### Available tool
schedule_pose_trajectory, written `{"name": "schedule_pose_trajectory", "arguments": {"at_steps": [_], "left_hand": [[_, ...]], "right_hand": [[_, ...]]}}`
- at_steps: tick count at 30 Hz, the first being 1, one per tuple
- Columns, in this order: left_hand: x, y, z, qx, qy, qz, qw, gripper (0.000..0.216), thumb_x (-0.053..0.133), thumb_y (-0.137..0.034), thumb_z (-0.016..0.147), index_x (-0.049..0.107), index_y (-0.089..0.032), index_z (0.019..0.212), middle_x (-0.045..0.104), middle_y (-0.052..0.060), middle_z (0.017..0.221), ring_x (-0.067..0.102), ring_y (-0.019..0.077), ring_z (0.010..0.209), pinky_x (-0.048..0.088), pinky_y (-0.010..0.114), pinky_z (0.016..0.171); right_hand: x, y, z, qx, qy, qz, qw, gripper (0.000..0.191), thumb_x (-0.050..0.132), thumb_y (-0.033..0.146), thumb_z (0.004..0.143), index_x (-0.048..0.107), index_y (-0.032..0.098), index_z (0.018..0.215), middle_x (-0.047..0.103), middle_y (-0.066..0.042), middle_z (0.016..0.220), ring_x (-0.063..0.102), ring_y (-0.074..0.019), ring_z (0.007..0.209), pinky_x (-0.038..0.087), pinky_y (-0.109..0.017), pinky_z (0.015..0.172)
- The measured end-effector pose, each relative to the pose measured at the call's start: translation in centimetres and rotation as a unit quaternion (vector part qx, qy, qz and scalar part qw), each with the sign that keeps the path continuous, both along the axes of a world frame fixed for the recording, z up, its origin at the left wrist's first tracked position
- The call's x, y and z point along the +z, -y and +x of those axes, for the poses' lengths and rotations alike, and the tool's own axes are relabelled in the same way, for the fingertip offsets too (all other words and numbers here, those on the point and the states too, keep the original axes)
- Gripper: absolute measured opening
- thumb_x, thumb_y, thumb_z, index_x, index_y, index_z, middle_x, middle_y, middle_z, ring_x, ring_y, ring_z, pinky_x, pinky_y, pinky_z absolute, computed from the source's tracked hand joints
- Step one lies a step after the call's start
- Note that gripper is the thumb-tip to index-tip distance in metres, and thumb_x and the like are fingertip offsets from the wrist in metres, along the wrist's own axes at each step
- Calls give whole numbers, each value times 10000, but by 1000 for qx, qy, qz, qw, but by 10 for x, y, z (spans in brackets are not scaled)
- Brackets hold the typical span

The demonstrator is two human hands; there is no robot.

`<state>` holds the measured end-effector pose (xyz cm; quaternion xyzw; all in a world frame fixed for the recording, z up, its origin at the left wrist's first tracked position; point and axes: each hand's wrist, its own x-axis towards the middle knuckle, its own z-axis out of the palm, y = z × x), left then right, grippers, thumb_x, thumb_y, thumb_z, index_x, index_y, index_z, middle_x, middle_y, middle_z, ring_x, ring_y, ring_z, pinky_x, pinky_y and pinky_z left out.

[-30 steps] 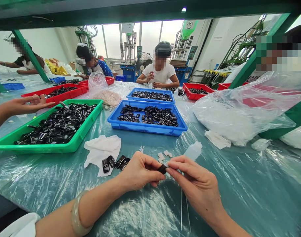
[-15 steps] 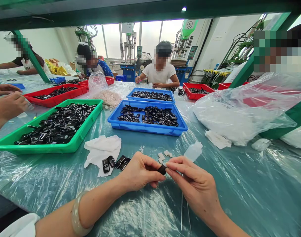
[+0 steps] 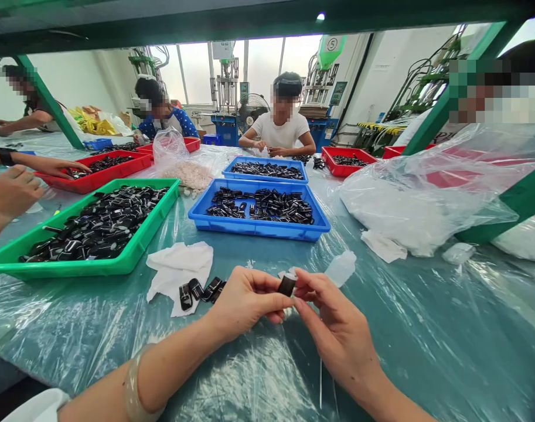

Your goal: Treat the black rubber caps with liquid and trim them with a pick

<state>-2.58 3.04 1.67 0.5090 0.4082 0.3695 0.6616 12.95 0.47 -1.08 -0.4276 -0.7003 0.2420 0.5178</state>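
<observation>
Between the fingertips of my left hand [image 3: 248,299] is a small black plastic piece [image 3: 287,285], held tilted above the table. My right hand [image 3: 340,328] pinches at its right edge with thumb and forefinger. Under the right palm two thin pale prongs [image 3: 320,384] show; whether they are a tool in that hand I cannot make out. Several glossy black pieces [image 3: 186,297] lie on and beside a crumpled white cloth [image 3: 179,264], left of my left hand. Small whitish pads [image 3: 281,274] are mostly hidden behind my hands. A translucent bottle [image 3: 341,268] lies just beyond my right hand.
Black parts fill a green tray [image 3: 155,234], a blue tray [image 3: 258,227] and a second blue tray [image 3: 265,177]. A red tray [image 3: 91,186] has a co-worker's hand [image 3: 58,166] in it. Plastic bags [image 3: 394,217] lie right. A green frame bar [image 3: 249,23] crosses overhead.
The black piece has been turned more upright and shows more of its face, with my right fingers shifted up along it. A co-worker's hand has reached into the red tray at left.
</observation>
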Motion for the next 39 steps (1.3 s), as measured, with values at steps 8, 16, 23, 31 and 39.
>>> {"name": "schedule_pose_trajectory", "arguments": {"at_steps": [8,16,23,31,39], "left_hand": [[1,-5,-8,23,45,-22,998,154,721,-230,609,709,-120,717,632,20,613,549,74,540,446,178,529],[5,-7,-12,48,45,7,998,180,700,-223,651,717,-115,794,649,41,664,559,76,578,436,152,505],[13,-16,-25,159,71,20,985,195,770,-230,570,724,-127,730,671,39,667,556,50,540,431,126,505],[25,-18,-34,226,115,19,967,190,795,-199,494,704,-113,636,672,46,651,545,47,491,431,133,465],[21,-17,-34,178,117,33,977,150,773,-230,541,692,-120,604,640,22,573,536,47,478,403,124,428]], "right_hand": [[-10,-2,-1,23,-57,-55,997,433,582,198,790,490,239,1212,600,-72,982,590,-169,828,543,-309,658],[-8,0,-3,41,-32,-60,997,444,579,181,785,478,234,1215,600,-70,973,583,-171,846,530,-299,640],[-5,1,-4,31,-6,-60,998,404,575,193,783,511,216,1181,616,-60,922,592,-159,788,529,-282,625],[-8,0,-3,33,18,-43,998,381,573,192,784,526,220,1161,630,-39,893,597,-139,754,526,-251,616],[-8,-1,-3,38,30,-41,998,354,577,189,783,540,206,1134,630,-26,858,591,-120,707,518,-233,620]]}}
